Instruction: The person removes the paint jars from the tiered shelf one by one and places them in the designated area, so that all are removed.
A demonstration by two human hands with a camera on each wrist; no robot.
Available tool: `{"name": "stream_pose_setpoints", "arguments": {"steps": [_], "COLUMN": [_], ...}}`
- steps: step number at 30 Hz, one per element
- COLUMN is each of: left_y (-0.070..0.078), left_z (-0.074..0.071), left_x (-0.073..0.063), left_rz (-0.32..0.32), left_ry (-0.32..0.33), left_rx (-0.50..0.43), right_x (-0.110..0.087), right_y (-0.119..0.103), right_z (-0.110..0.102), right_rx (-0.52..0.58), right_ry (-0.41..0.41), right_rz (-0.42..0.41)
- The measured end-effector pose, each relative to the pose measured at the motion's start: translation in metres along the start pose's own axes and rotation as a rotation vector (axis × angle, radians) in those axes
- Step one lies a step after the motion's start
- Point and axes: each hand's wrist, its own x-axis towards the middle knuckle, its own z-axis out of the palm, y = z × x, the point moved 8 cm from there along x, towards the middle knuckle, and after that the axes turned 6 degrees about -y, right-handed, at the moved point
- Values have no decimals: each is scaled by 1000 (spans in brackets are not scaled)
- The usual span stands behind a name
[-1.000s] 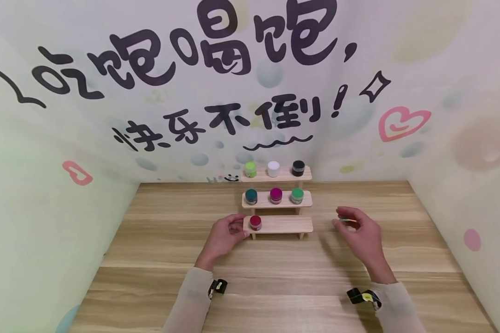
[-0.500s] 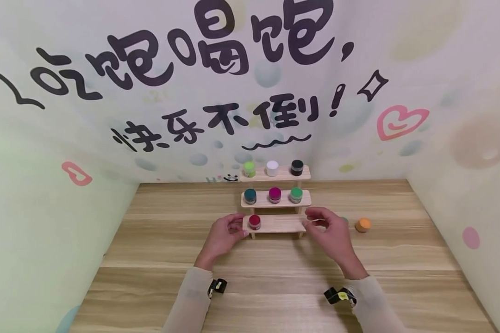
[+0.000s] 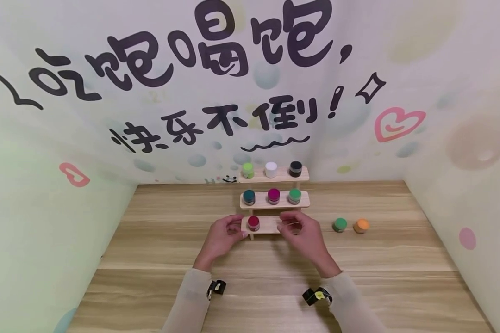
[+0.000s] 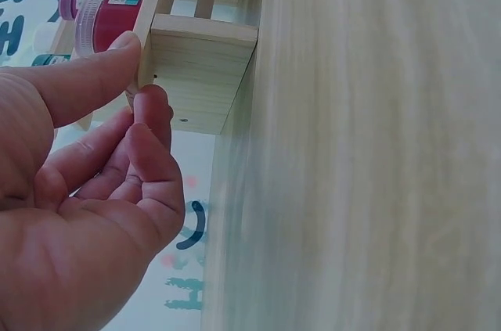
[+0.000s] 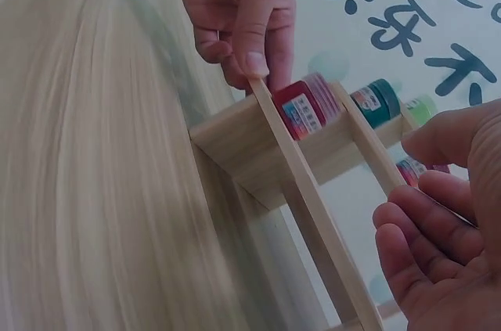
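A three-tier wooden display stand point(image 3: 268, 225) stands on the table against the back wall. My left hand point(image 3: 221, 237) pinches the left end of its lowest step, with the thumb on top and fingers below in the left wrist view. Beside that thumb sits a dark red paint jar point(image 3: 253, 224). My right hand point(image 3: 305, 235) hovers at the right part of the same step, its fingers loosely curved and nothing between them. Teal point(image 3: 249, 197), magenta point(image 3: 273, 196) and green point(image 3: 294, 196) jars line the middle step.
On the top step are a lime jar point(image 3: 247, 170), a white jar point(image 3: 271, 169) and a black jar point(image 3: 295, 169). To the right, a green jar point(image 3: 340, 225) and an orange jar point(image 3: 361, 225) stand on the wooden table point(image 3: 258, 296). Printed cloth walls enclose the back and sides.
My right hand has moved left from beside the loose green and orange jars to the lowest step, uncovering both jars. My left hand has kept its hold on the stand.
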Motion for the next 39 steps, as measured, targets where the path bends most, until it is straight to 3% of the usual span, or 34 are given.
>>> {"name": "stream_pose_setpoints", "arguments": {"steps": [15,29,39], "left_y": [-1,-4,-5], "left_z": [-1,1,1], "left_x": [1,3,2], "left_rz": [8,9,6], "left_ry": [-6,-11,-14], "left_rx": [-12,-23,-64], "right_x": [15,29,32], "right_y": [-6,-10,-14], "right_z": [40,64,67], "right_rx": [34,-180,-216], "right_ry": [-48,-138,-145], "right_rz": [24,-16,-42]}}
